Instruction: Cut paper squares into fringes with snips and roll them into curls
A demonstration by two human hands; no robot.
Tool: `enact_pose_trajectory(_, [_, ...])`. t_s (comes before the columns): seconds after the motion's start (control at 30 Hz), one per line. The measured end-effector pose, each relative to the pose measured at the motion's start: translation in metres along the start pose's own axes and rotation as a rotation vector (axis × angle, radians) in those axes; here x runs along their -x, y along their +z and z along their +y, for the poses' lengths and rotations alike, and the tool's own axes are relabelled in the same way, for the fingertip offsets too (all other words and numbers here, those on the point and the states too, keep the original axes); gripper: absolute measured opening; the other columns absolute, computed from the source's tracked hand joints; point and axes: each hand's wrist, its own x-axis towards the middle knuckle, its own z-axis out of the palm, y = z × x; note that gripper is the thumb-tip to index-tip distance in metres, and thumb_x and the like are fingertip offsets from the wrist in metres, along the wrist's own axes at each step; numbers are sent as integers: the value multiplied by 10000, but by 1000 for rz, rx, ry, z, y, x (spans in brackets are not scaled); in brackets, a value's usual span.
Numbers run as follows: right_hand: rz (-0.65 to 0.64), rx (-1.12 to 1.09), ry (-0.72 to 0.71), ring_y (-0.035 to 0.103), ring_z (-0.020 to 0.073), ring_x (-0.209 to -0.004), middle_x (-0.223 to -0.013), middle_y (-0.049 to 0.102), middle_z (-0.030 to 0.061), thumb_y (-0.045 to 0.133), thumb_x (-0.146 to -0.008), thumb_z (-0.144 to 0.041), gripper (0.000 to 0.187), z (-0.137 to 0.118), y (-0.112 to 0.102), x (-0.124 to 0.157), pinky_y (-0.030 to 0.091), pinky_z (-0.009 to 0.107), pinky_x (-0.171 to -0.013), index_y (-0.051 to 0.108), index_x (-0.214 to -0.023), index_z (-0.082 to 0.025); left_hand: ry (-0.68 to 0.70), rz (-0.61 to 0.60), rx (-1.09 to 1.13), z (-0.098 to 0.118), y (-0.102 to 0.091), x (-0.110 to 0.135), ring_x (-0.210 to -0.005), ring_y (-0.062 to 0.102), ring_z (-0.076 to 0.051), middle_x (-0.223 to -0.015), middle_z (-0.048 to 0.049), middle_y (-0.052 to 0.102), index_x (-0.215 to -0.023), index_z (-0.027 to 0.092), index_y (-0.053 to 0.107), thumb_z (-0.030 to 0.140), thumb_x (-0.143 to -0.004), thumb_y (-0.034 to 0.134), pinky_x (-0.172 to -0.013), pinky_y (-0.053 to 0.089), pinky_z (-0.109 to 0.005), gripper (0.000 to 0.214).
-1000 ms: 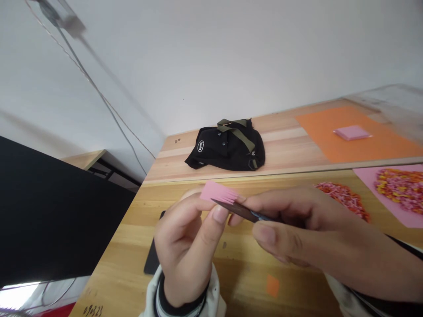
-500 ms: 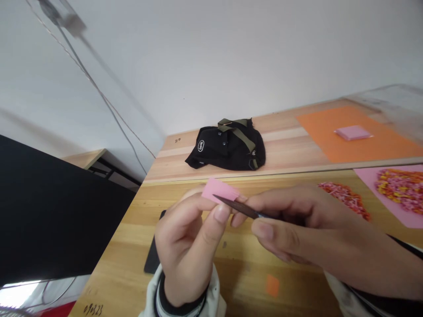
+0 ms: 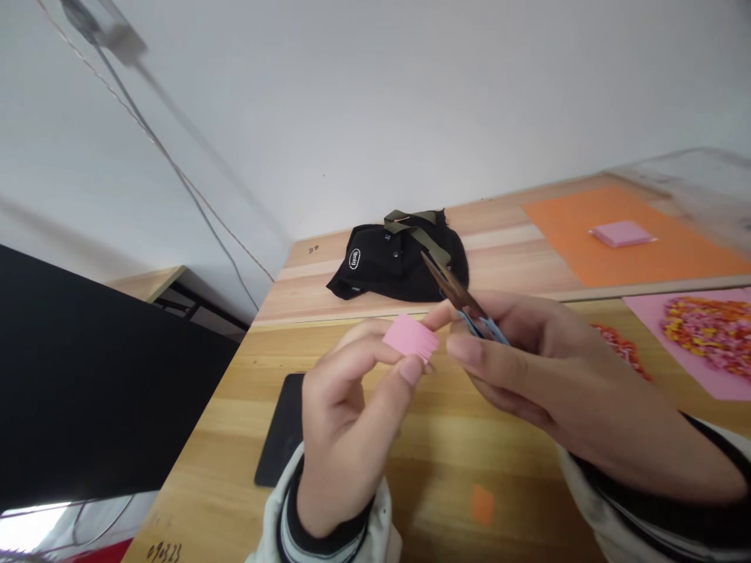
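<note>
Between thumb and fingers, my left hand [image 3: 357,414] pinches a small piece of pink paper [image 3: 407,336] above the table. Narrow cuts fringe the paper's right edge. My right hand [image 3: 528,367] is closed round a pair of scissors [image 3: 461,301], whose dark blades point up and to the left, apart from the paper. Light blue shows near the scissors' pivot, while the handles are hidden in the hand. A right fingertip reaches close to the paper's upper right corner; whether it touches I cannot tell.
A black bag [image 3: 404,262] lies near the wall. Farther right are an orange sheet [image 3: 563,227] with a pink packet [image 3: 622,233], and a pink sheet [image 3: 645,309] under coloured scraps [image 3: 709,332]. A black phone-like slab [image 3: 282,430] and an orange paper piece [image 3: 483,504] lie nearer.
The scissors have lifted off the paper, and their blades have swung upward. My left hand has shifted right and turned the pink paper, so its fringed edge shows more clearly.
</note>
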Motion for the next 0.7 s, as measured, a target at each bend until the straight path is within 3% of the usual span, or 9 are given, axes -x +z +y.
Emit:
enact_pose_trajectory(0.13, [-2, -26, 6, 229, 18, -394, -478, 337, -101, 706, -766, -237, 95, 2, 0, 1, 157, 151, -331, 629, -763, -181, 12, -107, 19, 2, 1, 2, -823, 651, -169, -847, -41, 697, -805, 196, 687, 115, -843, 588, -774, 536, -304, 134])
enact_pose_trajectory(0.3, [-47, -92, 88, 202, 18, -377, -463, 326, -106, 692, -767, -263, 144, 0, 1, 2, 135, 145, -311, 587, -737, -168, 55, -78, 61, 4, 1, 3, -836, 644, -196, -856, -59, 692, -877, 209, 698, 170, -856, 576, -758, 535, -330, 129])
enact_pose_trajectory(0.5, [-107, -4, 150, 215, 24, -384, -481, 330, -96, 699, -757, -342, 208, -4, 2, 1, 132, 166, -313, 573, -747, -176, 4, -89, 41, 6, 2, 2, -749, 597, -139, -796, -30, 639, -883, 203, 642, 136, -792, 659, -711, 520, -258, 114])
enact_pose_trajectory(0.7, [-121, 68, 87, 257, 33, -449, -565, 376, -70, 708, -759, -317, 175, -6, 2, 0, 177, 180, -365, 621, -802, -172, -19, -95, 69, 5, 1, -2, -678, 543, -103, -754, -2, 608, -959, 230, 640, 174, -783, 693, -670, 497, -220, 193])
